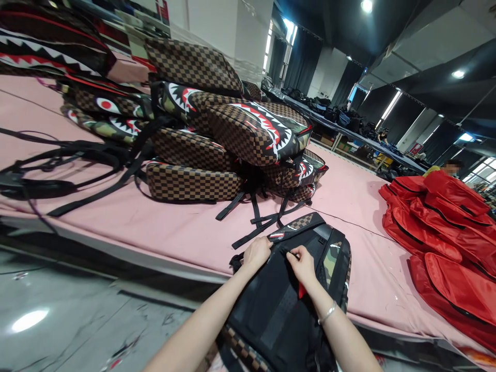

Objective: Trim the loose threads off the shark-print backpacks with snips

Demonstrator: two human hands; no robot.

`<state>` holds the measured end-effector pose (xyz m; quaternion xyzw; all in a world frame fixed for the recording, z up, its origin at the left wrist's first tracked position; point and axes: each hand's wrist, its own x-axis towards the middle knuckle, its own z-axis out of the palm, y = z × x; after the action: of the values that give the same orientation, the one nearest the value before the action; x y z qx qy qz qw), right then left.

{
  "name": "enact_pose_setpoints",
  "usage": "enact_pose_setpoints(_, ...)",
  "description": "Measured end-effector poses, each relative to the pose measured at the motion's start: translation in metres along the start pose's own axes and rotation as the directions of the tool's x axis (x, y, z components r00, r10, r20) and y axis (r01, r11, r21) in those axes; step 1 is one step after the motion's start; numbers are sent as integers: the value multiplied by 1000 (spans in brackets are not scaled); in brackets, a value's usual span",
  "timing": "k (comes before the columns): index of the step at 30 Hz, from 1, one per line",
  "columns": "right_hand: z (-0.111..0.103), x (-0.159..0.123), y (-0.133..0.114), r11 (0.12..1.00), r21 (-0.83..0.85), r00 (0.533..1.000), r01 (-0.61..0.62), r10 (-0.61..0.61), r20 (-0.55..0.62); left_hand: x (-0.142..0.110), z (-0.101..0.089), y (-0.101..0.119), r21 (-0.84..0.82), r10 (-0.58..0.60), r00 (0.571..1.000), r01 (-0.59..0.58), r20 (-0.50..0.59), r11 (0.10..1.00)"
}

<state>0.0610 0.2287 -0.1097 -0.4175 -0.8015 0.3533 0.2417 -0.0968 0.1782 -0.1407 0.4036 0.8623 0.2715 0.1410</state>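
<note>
1 black backpack [277, 305], back panel up, checkered edging, 2 shoulder straps, at the near tabletop [360, 206] edge, under both hands. Left hand [257, 253]: fingers curled together on the backpack's left strap edge. Right hand [302, 262]: thumb and fingers pinching 1 small dark piece [294, 254] over the back panel, just right of left hand; too small to identify. 1 bracelet [328, 313] on right wrist. 1 red piece [301, 291] just below right hand, mostly hidden.

Past the hands, ahead and left: pile of checkered bags [194, 183] with shark-mouth and camo prints, at least 8, overlaps hide exact count. Loose black straps [256, 225] hang from it toward left hand, several. Well left of left hand: tangle of black straps and cords [70, 170], count unclear.

Right of right hand, well apart: red bags [437, 232], stacked, at least 4.

Far: 1 long table [349, 132] with dark items, too many to count. 2 people visible: 1 person [382, 136] by that table, 1 person [451, 168] behind the red bags.
</note>
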Motion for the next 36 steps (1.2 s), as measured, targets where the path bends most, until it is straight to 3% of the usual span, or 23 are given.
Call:
enact_pose_setpoints(2, 2, 8, -10, 988, -155, 999, 26, -21, 33, 4, 0, -2, -18, -54, 998, 55, 29, 998)
enact_pose_setpoints(5, 10, 18, -22, 899, -431, 995, 70, -29, 100, 9, 1, -5, -45, -94, 994, 97, 55, 994)
enact_pose_setpoints(10, 22, 20, -21, 861, -497, 988, 111, -44, 145, 12, 4, -9, -70, -122, 990, 127, 71, 989)
enact_pose_setpoints(16, 24, 20, -14, 857, -483, 980, 180, -114, 164, 10, 6, -9, -103, -110, 992, 115, 54, 988)
enact_pose_setpoints(24, 27, 24, -4, 920, -354, 984, 171, -146, 98, 9, 6, -11, -203, -71, 997, 70, 0, 977)
enact_pose_setpoints(31, 12, 24, 16, 981, -152, 982, 116, -137, -130, 19, -13, -14, -337, -21, 999, 6, -40, 941)
enact_pose_setpoints(36, -4, 30, 24, 980, -88, 952, 178, -194, -236, 23, -26, -7, -436, 34, 996, 7, 86, 900)
